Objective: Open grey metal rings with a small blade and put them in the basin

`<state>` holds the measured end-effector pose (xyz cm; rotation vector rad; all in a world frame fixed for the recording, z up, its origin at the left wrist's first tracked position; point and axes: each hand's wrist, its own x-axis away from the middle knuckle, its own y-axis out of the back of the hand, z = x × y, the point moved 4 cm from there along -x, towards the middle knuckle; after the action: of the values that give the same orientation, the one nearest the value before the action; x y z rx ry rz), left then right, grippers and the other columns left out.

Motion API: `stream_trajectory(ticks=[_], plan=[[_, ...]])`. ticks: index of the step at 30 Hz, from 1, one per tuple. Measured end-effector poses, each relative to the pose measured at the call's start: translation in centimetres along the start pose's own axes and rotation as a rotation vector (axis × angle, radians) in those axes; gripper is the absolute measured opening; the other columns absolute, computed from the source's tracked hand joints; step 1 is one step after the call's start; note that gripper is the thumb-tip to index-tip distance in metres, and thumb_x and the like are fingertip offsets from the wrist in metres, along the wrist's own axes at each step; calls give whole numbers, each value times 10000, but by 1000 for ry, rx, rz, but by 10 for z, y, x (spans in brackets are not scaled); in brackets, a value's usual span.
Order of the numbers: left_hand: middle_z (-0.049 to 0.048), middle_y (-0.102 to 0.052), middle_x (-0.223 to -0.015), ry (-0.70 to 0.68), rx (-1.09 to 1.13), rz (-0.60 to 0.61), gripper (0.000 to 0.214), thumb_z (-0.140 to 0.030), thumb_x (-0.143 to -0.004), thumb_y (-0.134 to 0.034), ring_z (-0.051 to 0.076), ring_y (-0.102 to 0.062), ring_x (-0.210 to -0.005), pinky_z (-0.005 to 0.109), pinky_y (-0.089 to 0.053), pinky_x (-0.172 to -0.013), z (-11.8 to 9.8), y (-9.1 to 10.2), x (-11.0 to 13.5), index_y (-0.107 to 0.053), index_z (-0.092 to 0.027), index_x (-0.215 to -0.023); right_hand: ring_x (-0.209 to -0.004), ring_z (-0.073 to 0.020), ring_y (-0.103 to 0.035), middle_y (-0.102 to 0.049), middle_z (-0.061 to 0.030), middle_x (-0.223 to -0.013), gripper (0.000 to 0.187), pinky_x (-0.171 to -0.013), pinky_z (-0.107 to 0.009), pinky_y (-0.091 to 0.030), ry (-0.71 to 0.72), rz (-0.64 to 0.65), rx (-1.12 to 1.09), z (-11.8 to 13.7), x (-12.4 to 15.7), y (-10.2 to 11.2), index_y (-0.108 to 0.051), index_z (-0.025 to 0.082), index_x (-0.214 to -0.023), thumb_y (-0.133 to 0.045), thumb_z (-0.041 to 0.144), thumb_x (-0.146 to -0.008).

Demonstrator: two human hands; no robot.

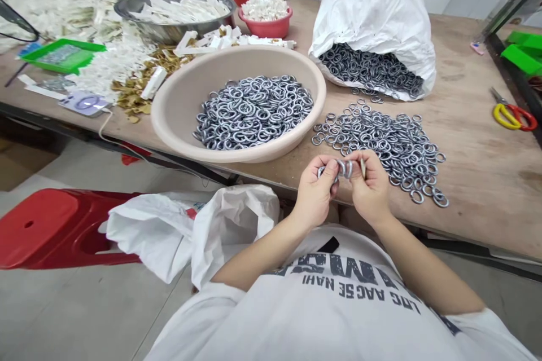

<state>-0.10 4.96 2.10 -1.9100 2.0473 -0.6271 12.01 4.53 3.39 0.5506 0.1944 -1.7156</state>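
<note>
My left hand (315, 189) is closed around several grey rings, and a few of the rings (345, 168) show between my two hands. My right hand (373, 189) is closed too, its fingers against the outermost ring; a thin, pale, pointed piece (363, 167) sticks up from its grip, its kind unclear. Just beyond my hands, a loose pile of grey rings (381, 138) lies on the wooden table (478, 180). To the left, a large beige basin (169, 107) holds a heap of the same rings.
A white sack (372, 5) lies open behind the pile, spilling rings. Scissors (512, 117) with yellow and red handles rest at right. White parts, a metal bowl (173, 28) and a green tray (63, 55) crowd the left. A red stool (51, 225) stands below.
</note>
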Motion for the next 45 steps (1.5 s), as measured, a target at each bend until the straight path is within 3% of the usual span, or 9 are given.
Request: stream_trajectory(ticks=[3,7,12,16,20,26,31,37,45], plan=[[-8,-602,-789,-344,-233,-35,288,-485,-891,-635,54,-451,-517,183,-368,-467,-50,6,-20,-593,-200,-901,-597,-114,-475,-496,15,-760,224,-543,-260,-418,-42,-19,-188,12,-37,-17,-568,257,-991,-490,467,-996],[65,-649,-1028,-775,-734,-132,284,-470,-947,-552,167,-628,-938,308,-507,-850,-129,27,-51,-596,-214,-1063,-549,-80,-453,-474,27,-752,324,-482,-211,-391,23,127,-290,33,-108,-66,-538,260,-977,-466,576,-972],[129,-617,-1287,-810,-1210,-175,406,-460,-878,-652,291,-516,-1273,459,-383,-1092,-172,50,-59,-610,-198,-1185,-510,-57,-432,-493,36,-743,270,-475,-201,-377,-67,276,-343,34,-140,-100,-524,230,-909,-539,493,-965],[105,-678,-1199,-713,-1094,-16,345,-423,-988,-464,226,-604,-1147,373,-456,-1001,-148,34,-27,-626,-184,-1176,-554,-91,-453,-502,31,-735,178,-515,-238,-397,-45,263,-357,29,-100,-75,-563,240,-947,-565,417,-968],[80,-696,-1118,-548,-989,137,318,-403,-1011,-420,194,-634,-1023,316,-464,-903,-105,7,4,-615,-186,-1139,-849,-172,-577,-585,-19,-886,119,-781,-337,-482,112,132,-104,34,-51,-37,-622,246,-965,-581,358,-961],[-7,-577,-708,-176,-715,290,393,-545,-964,-465,126,-531,-648,242,-385,-604,-51,0,5,-536,-188,-817,-883,-192,-563,-590,-39,-914,115,-801,-365,-465,191,107,47,31,-15,-4,-672,248,-1008,-580,286,-950],[-36,-456,-592,-26,-401,312,450,-573,-919,-543,78,-409,-541,208,-302,-520,-22,3,-1,-520,-166,-729,-824,-173,-542,-576,-24,-895,160,-763,-348,-441,89,243,-128,18,-6,5,-675,256,-1036,-577,358,-960],[-67,-378,-542,196,25,238,490,-601,-786,-706,44,-287,-465,188,-224,-461,4,1,2,-512,-158,-709,-837,-166,-541,-565,-13,-926,183,-765,-329,-434,49,207,-160,10,-2,-2,-672,266,-1057,-690,340,-891],[-39,-451,-638,289,84,223,416,-525,-768,-764,48,-370,-537,176,-321,-515,-1,-3,7,-610,-141,-809,-887,-200,-562,-582,-29,-940,296,-799,-365,-477,75,109,-75,0,5,5,-700,270,-1047,-768,428,-807]])
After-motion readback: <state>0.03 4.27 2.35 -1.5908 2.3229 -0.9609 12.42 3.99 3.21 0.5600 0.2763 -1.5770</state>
